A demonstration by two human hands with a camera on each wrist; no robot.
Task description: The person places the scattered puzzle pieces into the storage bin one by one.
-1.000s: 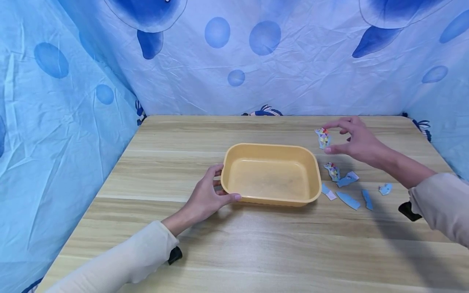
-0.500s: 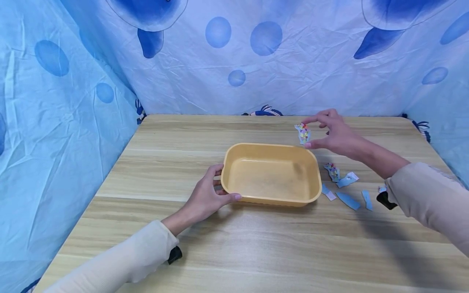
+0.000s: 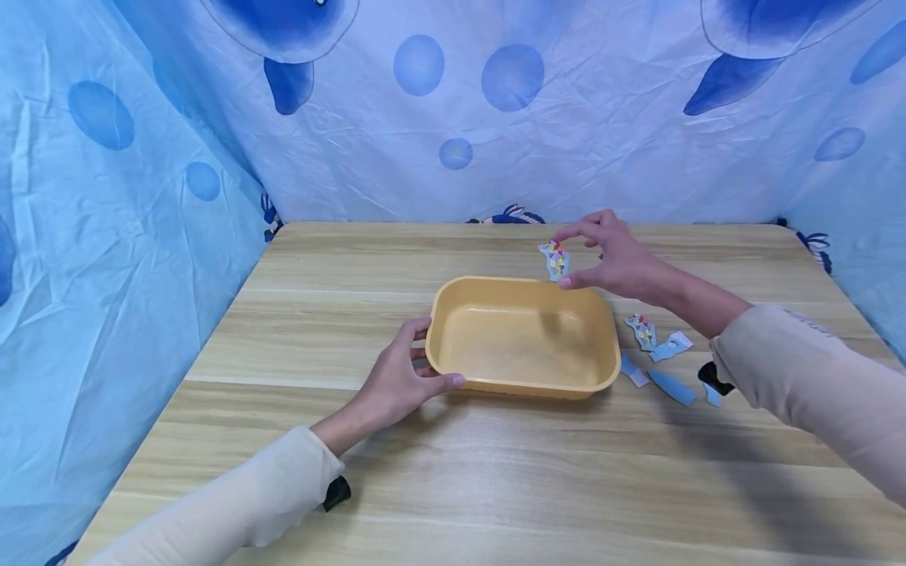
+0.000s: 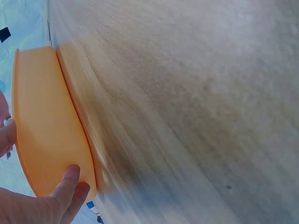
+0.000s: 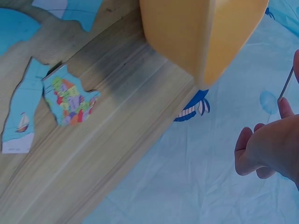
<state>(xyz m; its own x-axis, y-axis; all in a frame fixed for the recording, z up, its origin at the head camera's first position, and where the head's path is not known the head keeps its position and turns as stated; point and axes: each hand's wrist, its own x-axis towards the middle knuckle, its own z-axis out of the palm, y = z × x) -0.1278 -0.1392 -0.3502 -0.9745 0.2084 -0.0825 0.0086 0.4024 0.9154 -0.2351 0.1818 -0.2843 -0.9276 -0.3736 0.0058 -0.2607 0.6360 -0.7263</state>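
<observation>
My right hand [image 3: 616, 259] pinches a map puzzle piece [image 3: 556, 261] between thumb and index finger, raised near the far rim of a yellow plastic tub [image 3: 495, 338]. The piece has a multicoloured map patch with light blue edges; the right wrist view catches the held puzzle piece [image 5: 287, 83] almost edge-on. At the tub's left end, my left hand [image 3: 396, 377] grips the wall, thumb on the front rim and fingers along the side. Inside, the tub shows only its bare floor and a shadow.
Right of the tub lie several loose pieces: a second map-patterned piece [image 3: 642, 332], a pale-ended blue piece [image 3: 672, 346] and a plain blue strip [image 3: 672, 387]. My right sleeve [image 3: 800, 377] covers part of that side. A blue printed cloth [image 3: 453, 102] hangs behind the wooden table [image 3: 453, 487].
My right hand has carried the puzzle piece leftward, from beyond the loose pieces to the tub's far rim. The right sleeve now hides the small rightmost piece. My left hand and the tub stay put.
</observation>
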